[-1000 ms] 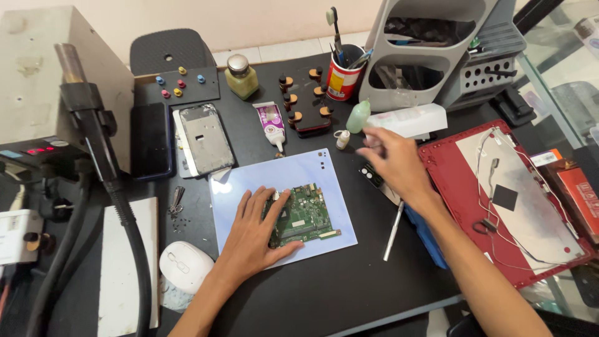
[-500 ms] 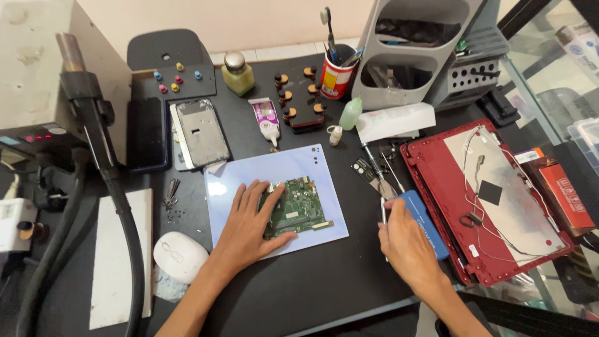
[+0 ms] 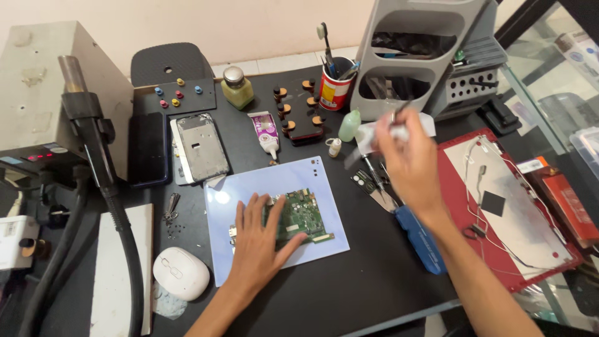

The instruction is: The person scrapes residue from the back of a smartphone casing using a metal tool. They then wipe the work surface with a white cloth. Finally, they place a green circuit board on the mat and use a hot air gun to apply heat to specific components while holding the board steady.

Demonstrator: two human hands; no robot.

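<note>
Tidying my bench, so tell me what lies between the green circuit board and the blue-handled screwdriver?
In the head view, only pale blue mat and bare black tabletop lie between the circuit board and the screwdriver.

a white tube (image 3: 267, 133) with a purple label lies on the worktop above the pale sheet. a red can (image 3: 335, 92) with a yellow label stands behind. far left, a small red-lit display (image 3: 38, 155).

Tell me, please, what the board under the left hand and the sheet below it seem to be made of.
The circuit board looks like rigid green laminate, semi-matte, carrying small dark chips and metal contacts. The pale blue mat beneath it is probably silicone or soft plastic: it lies flat and shows a soft white glare. The left hand presses on both.
</note>
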